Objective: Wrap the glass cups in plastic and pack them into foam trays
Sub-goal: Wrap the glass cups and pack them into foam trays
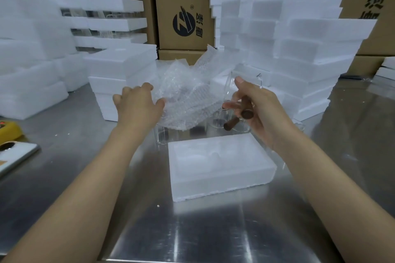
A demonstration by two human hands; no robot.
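A crumpled sheet of bubble wrap (188,96) is held up above the steel table; my left hand (136,107) grips its left edge. My right hand (256,109) holds a clear glass cup (243,85) by its brown wooden handle (246,111), the glass body pointing away from me next to the wrap. An open white foam tray (218,166) lies on the table just below both hands. More clear glass cups (220,123) stand behind the tray, one with a brown handle (230,123); the wrap partly hides them.
Tall stacks of white foam trays (299,49) rise at the right, a lower stack (121,79) at centre left, more at far left. Cardboard boxes (181,13) stand behind. A phone (15,156) and a yellow object (8,130) lie at the table's left edge.
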